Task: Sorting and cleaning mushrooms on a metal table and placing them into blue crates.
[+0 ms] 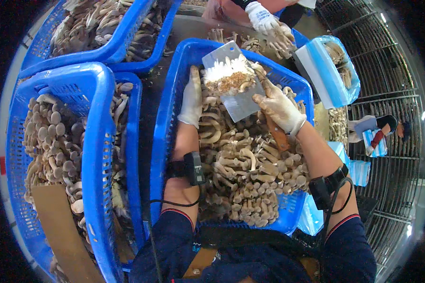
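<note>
Over a blue basket (161,141) of brown mushrooms (241,188), my gloved right hand (281,104) is closed on a cleaver (241,106) with a wide metal blade and wooden handle. A mushroom base (229,75), white-cut on top with brown crumbly material below, lies against the blade; my right fingertips touch its edge. My gloved left hand (191,101) is edge-on at the left of the base. One digit points straight up, and the other fingers are hidden, so its grip cannot be made out.
Blue baskets (97,122) of mushrooms stand at the left, one with a cardboard strip (61,226). Across the table, a co-worker's gloved hands (269,28) are over mushrooms. A bag-lined box (326,70) stands at the right. Another person (378,134) stands beside metal racks (387,61).
</note>
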`<state>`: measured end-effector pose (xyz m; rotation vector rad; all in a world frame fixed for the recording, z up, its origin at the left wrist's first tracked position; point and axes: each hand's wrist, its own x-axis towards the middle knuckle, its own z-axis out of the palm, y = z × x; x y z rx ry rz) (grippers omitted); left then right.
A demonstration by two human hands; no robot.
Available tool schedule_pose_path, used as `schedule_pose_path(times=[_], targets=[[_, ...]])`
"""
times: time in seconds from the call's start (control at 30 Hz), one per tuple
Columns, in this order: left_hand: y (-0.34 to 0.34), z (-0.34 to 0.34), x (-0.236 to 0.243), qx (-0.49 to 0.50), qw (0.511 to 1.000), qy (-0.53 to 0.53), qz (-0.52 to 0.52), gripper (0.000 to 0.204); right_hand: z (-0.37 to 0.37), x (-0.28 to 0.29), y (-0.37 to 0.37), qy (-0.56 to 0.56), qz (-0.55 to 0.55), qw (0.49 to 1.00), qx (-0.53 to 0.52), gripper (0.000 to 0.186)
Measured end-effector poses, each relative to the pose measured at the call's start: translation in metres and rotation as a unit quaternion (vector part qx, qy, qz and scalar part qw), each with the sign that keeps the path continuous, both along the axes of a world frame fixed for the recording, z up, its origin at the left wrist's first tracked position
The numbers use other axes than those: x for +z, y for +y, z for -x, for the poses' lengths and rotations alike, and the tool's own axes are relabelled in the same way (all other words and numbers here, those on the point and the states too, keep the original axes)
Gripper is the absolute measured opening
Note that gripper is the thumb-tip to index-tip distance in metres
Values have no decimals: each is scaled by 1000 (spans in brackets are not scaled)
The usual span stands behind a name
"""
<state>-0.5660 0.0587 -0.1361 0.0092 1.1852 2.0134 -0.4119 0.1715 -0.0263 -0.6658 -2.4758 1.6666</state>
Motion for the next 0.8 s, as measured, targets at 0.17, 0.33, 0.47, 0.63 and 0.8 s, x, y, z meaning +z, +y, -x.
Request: schedule_pose_path(times=[0.17,0.33,0.47,0.63,0.8], targets=[[5,-19,-4,54,998,-39,-4,54,16,-36,-33,-34,-196,980,-10,59],[3,-17,6,72,994,-80,-24,59,17,-34,-25,15,-74,997,-33,68],[-15,-9,16,25,999,25,11,61,15,-28,-24,97,86,991,-14,69],[-18,-10,40,-10,984,131,122,62,-2,-7,-6,19,138,988,-62,67],[-15,-19,52,88,809,561,154,89,-6,12,-19,43,99,993,-41,66]])
